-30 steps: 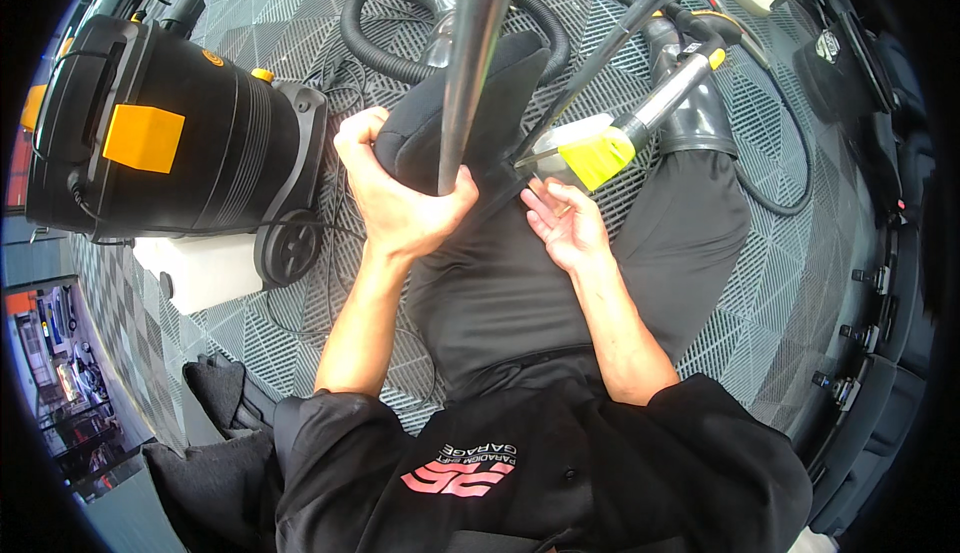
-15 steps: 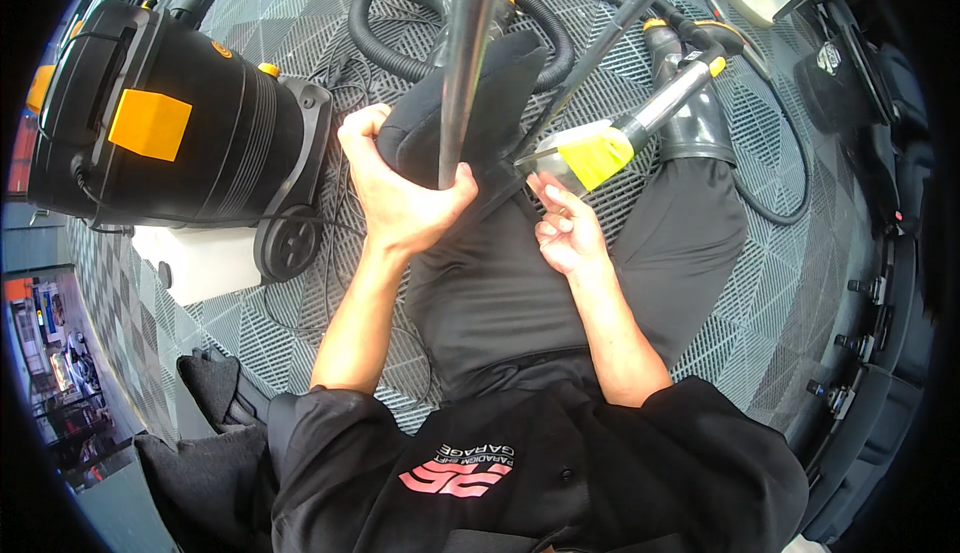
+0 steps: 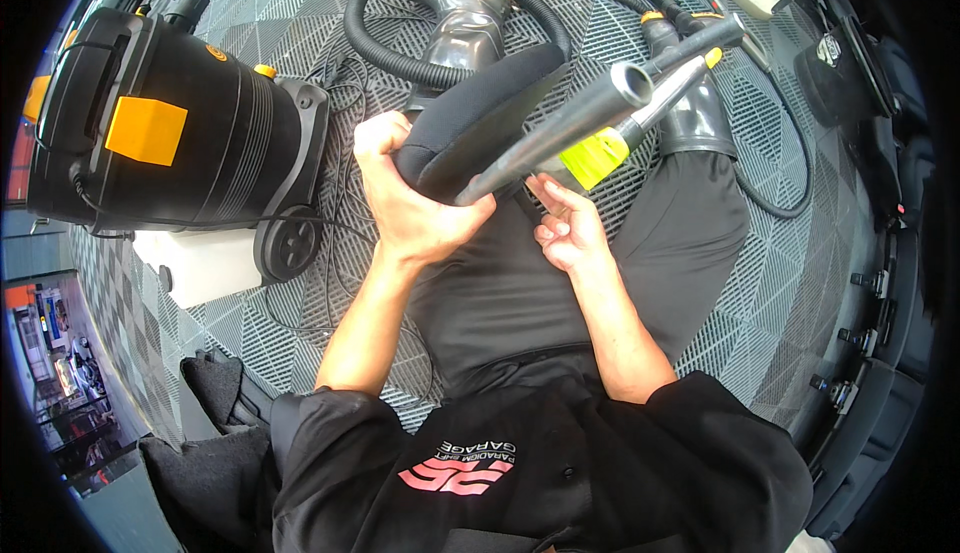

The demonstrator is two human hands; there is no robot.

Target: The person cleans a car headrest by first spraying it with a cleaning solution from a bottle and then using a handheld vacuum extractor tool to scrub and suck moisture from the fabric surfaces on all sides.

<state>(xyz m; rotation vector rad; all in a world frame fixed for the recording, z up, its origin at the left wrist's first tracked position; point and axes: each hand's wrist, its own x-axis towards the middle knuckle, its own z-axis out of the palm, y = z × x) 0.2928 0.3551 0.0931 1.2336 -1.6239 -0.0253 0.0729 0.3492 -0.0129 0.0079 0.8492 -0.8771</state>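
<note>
My left hand (image 3: pixel 415 198) is wrapped around the padded end of a black car headrest (image 3: pixel 470 128), thumb on its underside. Two metal posts stick out of it: the nearer post (image 3: pixel 565 128) points up toward the far right, and the other runs behind it. Palm up and loosely bent, my right hand (image 3: pixel 570 223) is beside the headrest, its fingers apart and the palm bare. Its fingertips are close to a vacuum nozzle with a yellow-green piece (image 3: pixel 597 158); whether they touch it is unclear. The headrest post covers part of the nozzle.
A black wet vacuum (image 3: pixel 200 123) with yellow parts stands at left. Its ribbed hose (image 3: pixel 365 38) loops beyond my boots. Thin cables (image 3: pixel 335 153) lie on the grey grid floor (image 3: pixel 770 273). A black bucket (image 3: pixel 835 83) and car seats (image 3: pixel 875 423) are at right.
My left hand has tipped the headrest, so its posts swing to the right and lower. More of my left boot shows. My right hand and the nozzle have hardly moved.
</note>
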